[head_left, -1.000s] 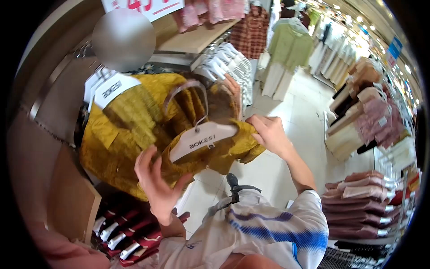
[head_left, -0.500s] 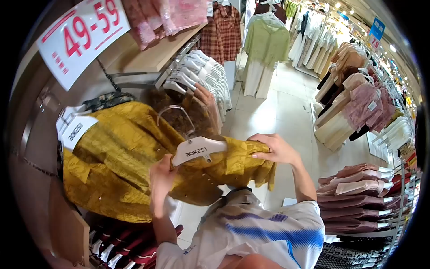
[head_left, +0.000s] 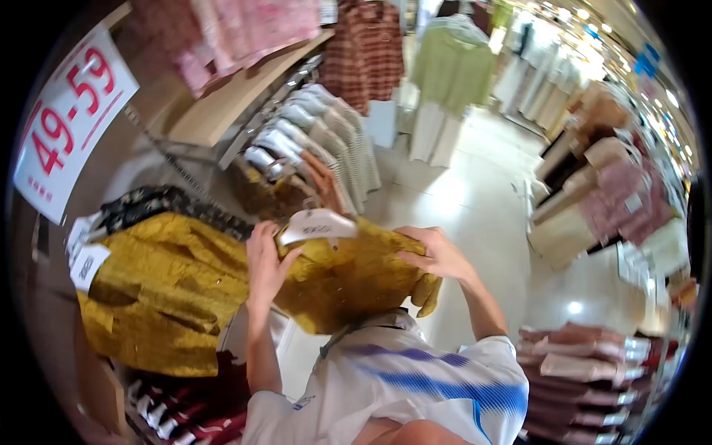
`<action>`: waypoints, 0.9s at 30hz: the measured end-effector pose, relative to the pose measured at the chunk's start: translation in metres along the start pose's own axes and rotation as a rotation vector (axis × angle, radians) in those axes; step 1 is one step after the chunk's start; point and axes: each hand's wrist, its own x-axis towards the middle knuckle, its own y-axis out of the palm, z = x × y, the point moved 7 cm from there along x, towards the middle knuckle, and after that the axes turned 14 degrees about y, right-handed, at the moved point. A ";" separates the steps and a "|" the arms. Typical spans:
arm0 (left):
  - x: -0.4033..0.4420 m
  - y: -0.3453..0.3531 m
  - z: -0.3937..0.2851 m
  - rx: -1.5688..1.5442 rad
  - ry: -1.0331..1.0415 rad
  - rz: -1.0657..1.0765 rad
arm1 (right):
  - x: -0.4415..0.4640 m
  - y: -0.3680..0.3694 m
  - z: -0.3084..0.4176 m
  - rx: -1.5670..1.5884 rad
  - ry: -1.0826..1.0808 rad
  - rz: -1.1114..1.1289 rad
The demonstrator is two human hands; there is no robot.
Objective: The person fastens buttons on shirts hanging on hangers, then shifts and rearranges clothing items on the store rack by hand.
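In front of my chest is a mustard-yellow shirt [head_left: 337,271] on a white hanger [head_left: 317,225] with dark lettering. My left hand [head_left: 267,263] grips the shirt by its left shoulder, beside the hanger's end, thumb across the front. At the other side, my right hand [head_left: 439,256] has the sleeve end pinched between thumb and fingers. Left of my left hand hangs a second mustard-yellow shirt [head_left: 167,289], with a white hanger label [head_left: 89,265] at its top. A dark floral garment [head_left: 174,204] shows behind that one.
A price sign [head_left: 73,122] stands at upper left beside a wooden shelf [head_left: 222,115]. Under the shelf hang several pale shirts [head_left: 315,130]. A green top [head_left: 454,63] hangs beyond, along the tiled aisle [head_left: 482,237]. Pink garments [head_left: 586,356] fill a rack at right; maroon clothes [head_left: 208,404] hang lower left.
My left hand has moved up to the shirt's shoulder and its grip has shifted. The held shirt now hangs more apart from the second one. My view has shifted too.
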 end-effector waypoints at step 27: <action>-0.160 0.010 -0.017 -0.200 -0.684 -0.047 | 0.262 0.100 -0.044 -0.086 -0.193 -0.137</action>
